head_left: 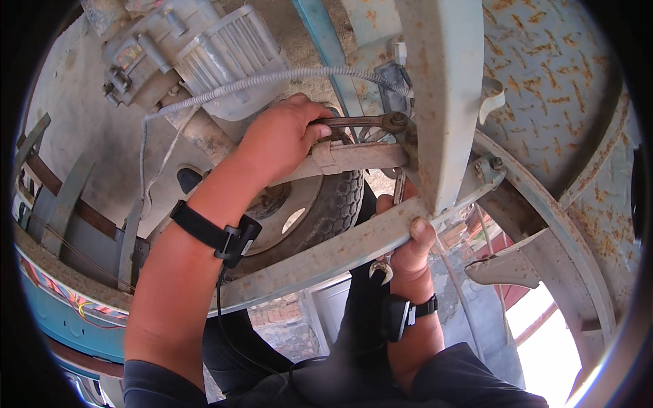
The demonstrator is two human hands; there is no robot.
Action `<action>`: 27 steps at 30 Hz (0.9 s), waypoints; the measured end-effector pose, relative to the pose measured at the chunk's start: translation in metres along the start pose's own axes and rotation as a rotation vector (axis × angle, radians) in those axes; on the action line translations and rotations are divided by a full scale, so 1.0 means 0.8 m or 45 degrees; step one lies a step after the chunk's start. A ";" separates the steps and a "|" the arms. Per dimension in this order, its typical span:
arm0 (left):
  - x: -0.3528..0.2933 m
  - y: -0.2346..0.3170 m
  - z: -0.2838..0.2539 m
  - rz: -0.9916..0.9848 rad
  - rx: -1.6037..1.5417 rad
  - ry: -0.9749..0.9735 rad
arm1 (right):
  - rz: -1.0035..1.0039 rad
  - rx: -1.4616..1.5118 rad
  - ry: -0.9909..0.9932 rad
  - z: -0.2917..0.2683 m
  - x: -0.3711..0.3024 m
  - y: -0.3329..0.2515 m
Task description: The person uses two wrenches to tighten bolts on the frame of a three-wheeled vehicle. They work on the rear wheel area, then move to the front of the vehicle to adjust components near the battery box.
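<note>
My left hand [280, 136] is closed around the handle of a dark wrench [359, 122]. That wrench's far end sits around a bolt head [398, 118] beside the upright grey frame beam [442, 102]. Just below it runs a flat leaf spring [371, 156], its end meeting the bracket by the beam. My right hand [412, 250] grips a second wrench [381, 270] from beneath the frame rail [320, 248], thumb against the rail. The open jaw of this wrench points down, while its upper end reaches toward the bracket; the rail hides part of its shaft.
A tyre [337, 204] stands under the leaf spring. A finned motor [228, 58] lies at the upper left, with a corrugated conduit [286, 73] crossing to the beam. Rusty tread plate [537, 75] covers the right side. Coloured wires [85, 306] run along the left edge.
</note>
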State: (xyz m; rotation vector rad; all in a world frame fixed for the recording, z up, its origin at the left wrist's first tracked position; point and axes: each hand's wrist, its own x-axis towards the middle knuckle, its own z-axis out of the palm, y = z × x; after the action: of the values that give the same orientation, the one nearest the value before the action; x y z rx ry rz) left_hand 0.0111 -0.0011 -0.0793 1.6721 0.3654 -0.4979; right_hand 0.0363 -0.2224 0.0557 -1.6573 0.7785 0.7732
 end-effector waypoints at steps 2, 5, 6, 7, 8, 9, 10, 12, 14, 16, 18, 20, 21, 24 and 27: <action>0.013 -0.013 0.004 0.006 -0.054 -0.009 | -0.081 0.045 0.101 0.010 0.001 0.005; 0.016 -0.022 0.004 0.026 -0.065 -0.016 | 0.000 -0.012 -0.049 -0.002 0.000 -0.004; 0.011 -0.027 0.002 0.025 -0.052 -0.006 | 0.068 -0.056 -0.159 -0.007 -0.001 -0.009; 0.004 -0.032 0.000 0.022 -0.038 0.004 | 0.051 -0.059 -0.159 -0.005 -0.001 -0.009; -0.005 -0.034 -0.002 -0.018 -0.029 0.002 | 0.031 -0.058 -0.153 -0.004 -0.003 -0.009; -0.015 -0.037 -0.005 -0.060 -0.023 0.004 | 0.011 -0.060 -0.151 -0.003 -0.002 -0.009; -0.026 -0.038 -0.007 -0.104 -0.016 0.007 | 0.018 -0.049 -0.152 -0.003 -0.001 -0.009; -0.045 -0.035 -0.019 -0.149 0.035 0.014 | 0.038 -0.029 -0.153 -0.004 -0.002 -0.008; -0.061 -0.016 -0.030 -0.190 0.045 0.031 | 0.020 -0.029 -0.130 -0.007 -0.002 -0.005; -0.073 0.012 -0.036 -0.220 0.010 0.054 | 0.021 -0.028 -0.103 -0.006 -0.003 -0.005; -0.083 0.032 -0.034 -0.147 -0.014 0.083 | 0.046 -0.023 -0.091 0.000 -0.006 -0.010; -0.086 0.053 -0.030 -0.103 -0.042 0.083 | 0.043 -0.026 -0.097 0.001 -0.006 -0.010; -0.086 0.063 -0.029 -0.095 -0.055 0.069 | 0.066 -0.016 -0.104 -0.004 -0.006 -0.009; -0.083 0.078 -0.021 -0.103 -0.029 0.080 | 0.160 0.025 -0.118 -0.025 -0.006 -0.004; -0.077 0.090 -0.016 -0.123 -0.011 0.082 | 0.201 0.049 -0.078 -0.028 -0.008 -0.002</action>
State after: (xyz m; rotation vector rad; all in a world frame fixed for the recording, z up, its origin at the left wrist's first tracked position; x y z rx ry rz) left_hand -0.0037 0.0026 0.0147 1.6706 0.4966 -0.5138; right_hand 0.0359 -0.2435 0.0660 -1.5436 0.8837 0.9096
